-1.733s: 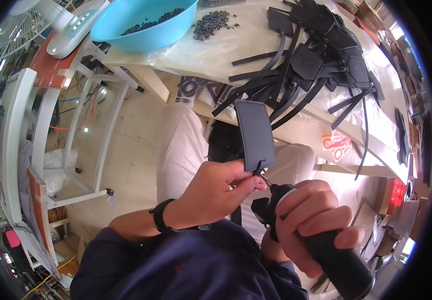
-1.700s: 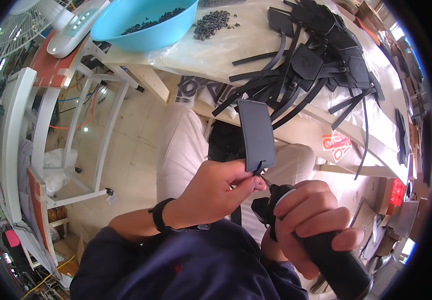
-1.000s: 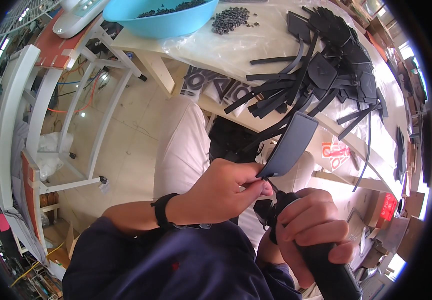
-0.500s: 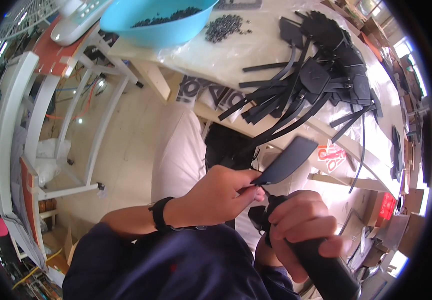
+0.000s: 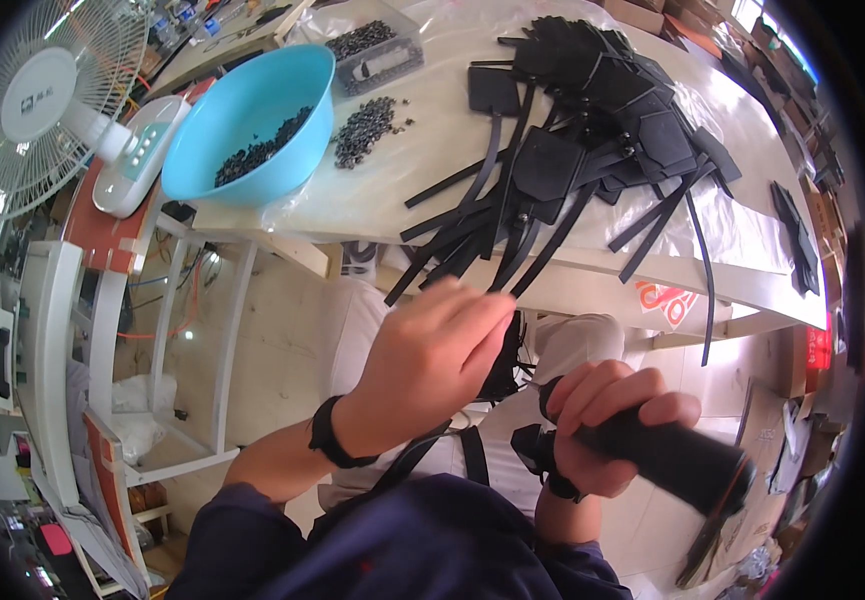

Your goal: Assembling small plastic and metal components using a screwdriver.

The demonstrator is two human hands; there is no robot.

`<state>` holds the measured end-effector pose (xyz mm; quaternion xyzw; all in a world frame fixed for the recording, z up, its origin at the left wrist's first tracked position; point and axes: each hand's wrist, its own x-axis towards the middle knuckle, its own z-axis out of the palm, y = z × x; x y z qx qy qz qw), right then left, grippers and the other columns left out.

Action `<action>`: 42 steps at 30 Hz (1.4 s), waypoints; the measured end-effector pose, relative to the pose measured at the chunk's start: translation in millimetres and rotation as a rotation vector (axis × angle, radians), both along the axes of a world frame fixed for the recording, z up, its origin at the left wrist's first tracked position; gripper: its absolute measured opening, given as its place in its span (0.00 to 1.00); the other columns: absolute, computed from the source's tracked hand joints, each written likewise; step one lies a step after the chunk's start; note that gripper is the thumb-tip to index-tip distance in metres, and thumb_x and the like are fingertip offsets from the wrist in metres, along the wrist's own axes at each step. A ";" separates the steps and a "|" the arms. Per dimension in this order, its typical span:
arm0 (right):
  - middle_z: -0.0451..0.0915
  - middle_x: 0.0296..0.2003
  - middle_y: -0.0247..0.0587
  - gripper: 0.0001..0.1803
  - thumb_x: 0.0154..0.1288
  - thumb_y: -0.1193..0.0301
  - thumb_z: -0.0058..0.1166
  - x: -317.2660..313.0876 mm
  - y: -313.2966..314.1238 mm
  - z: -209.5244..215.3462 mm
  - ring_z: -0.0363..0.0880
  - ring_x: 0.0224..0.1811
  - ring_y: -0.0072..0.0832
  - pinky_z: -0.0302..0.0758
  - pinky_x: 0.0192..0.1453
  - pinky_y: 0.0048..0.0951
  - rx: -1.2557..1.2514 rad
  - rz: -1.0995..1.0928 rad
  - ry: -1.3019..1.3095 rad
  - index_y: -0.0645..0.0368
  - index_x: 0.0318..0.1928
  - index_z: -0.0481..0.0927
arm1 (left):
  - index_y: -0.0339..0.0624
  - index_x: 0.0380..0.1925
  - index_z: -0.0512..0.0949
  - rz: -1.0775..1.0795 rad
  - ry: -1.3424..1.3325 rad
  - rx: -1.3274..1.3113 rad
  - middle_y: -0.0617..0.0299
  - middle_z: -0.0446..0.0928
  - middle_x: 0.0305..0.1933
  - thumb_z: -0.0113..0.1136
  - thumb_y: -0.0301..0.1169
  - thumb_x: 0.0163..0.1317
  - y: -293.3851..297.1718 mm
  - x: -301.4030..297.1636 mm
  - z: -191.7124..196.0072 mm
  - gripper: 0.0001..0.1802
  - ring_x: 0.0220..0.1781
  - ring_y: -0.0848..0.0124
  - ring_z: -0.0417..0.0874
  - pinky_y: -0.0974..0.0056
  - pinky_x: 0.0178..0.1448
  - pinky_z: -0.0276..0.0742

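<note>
My right hand (image 5: 617, 420) is wrapped round a black cylindrical handheld power screwdriver (image 5: 667, 455), which lies slantwise over my right knee. My left hand (image 5: 432, 345) is raised in front of the table edge with its fingers curled together. Its fingertips are turned away, so what they hold, if anything, is hidden. Just beyond it, black straps (image 5: 552, 245) hang over the table edge from a heap of flat black strapped pieces (image 5: 547, 165). Black bands (image 5: 474, 455) lie across my lap.
On the table (image 5: 302, 205) stand a light blue basin (image 5: 292, 85) with small dark parts and a clear plastic box (image 5: 392, 65) of similar parts. A loose pile of small parts (image 5: 364, 133) lies between. A white fan (image 5: 47, 95) and a white metal frame (image 5: 102, 330) are at left.
The flat black piece no longer shows in my left hand, which has moved away from the screwdriver toward the table edge. The screwdriver has tilted flatter. The view has shifted, showing more table.
</note>
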<state>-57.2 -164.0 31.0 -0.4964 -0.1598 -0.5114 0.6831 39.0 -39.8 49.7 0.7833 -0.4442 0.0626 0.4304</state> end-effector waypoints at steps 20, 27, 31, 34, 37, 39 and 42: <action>0.69 0.26 0.38 0.29 0.62 0.49 0.60 -7.9 -31.2 6.4 0.71 0.17 0.27 0.73 0.19 0.29 0.189 -0.049 0.014 0.53 0.45 0.57 | 0.29 0.39 0.77 0.162 0.545 -0.224 0.60 0.79 0.31 0.52 0.22 0.64 -38.6 44.0 23.7 0.08 0.27 0.76 0.76 0.70 0.34 0.75; 0.69 0.26 0.39 0.28 0.63 0.51 0.60 -15.7 -17.0 21.5 0.70 0.15 0.27 0.73 0.17 0.28 0.199 -0.091 -0.071 0.53 0.46 0.59 | 0.35 0.42 0.72 -0.070 1.162 -0.253 0.59 0.78 0.29 0.47 0.31 0.72 -8.4 -8.7 13.6 0.10 0.28 0.75 0.79 0.69 0.34 0.77; 0.69 0.26 0.40 0.27 0.64 0.53 0.59 -8.3 -4.5 23.1 0.69 0.13 0.27 0.73 0.15 0.28 0.186 -0.078 -0.186 0.55 0.47 0.59 | 0.30 0.45 0.73 -0.197 1.380 -0.251 0.55 0.79 0.38 0.45 0.26 0.71 -0.1 -32.1 -2.5 0.11 0.38 0.71 0.83 0.67 0.46 0.80; 0.69 0.26 0.41 0.27 0.64 0.53 0.58 -3.3 0.0 14.8 0.69 0.14 0.28 0.73 0.15 0.29 0.155 -0.055 -0.219 0.56 0.48 0.59 | 0.28 0.47 0.73 -0.230 1.395 -0.233 0.54 0.81 0.42 0.46 0.23 0.69 4.0 -38.1 -6.8 0.12 0.42 0.68 0.84 0.65 0.52 0.80; 0.69 0.27 0.41 0.27 0.65 0.53 0.58 -3.7 4.0 13.1 0.69 0.14 0.28 0.72 0.14 0.29 0.135 -0.054 -0.230 0.56 0.47 0.59 | 0.26 0.46 0.74 -0.192 1.365 -0.223 0.53 0.81 0.43 0.46 0.22 0.69 6.8 -41.4 -8.8 0.11 0.44 0.69 0.84 0.65 0.53 0.80; 0.69 0.27 0.41 0.27 0.65 0.53 0.58 -4.2 5.2 14.7 0.69 0.14 0.28 0.72 0.14 0.29 0.124 -0.073 -0.225 0.56 0.47 0.59 | 0.26 0.46 0.74 -0.198 1.339 -0.207 0.52 0.81 0.43 0.46 0.22 0.69 7.9 -42.9 -13.2 0.11 0.44 0.69 0.84 0.65 0.54 0.80; 0.69 0.28 0.41 0.27 0.64 0.53 0.58 -3.5 4.1 15.7 0.69 0.14 0.27 0.72 0.15 0.29 0.114 -0.086 -0.267 0.56 0.47 0.58 | 0.25 0.45 0.73 -0.203 1.291 -0.167 0.52 0.81 0.43 0.47 0.22 0.69 9.3 -44.5 -10.6 0.11 0.44 0.69 0.84 0.66 0.53 0.80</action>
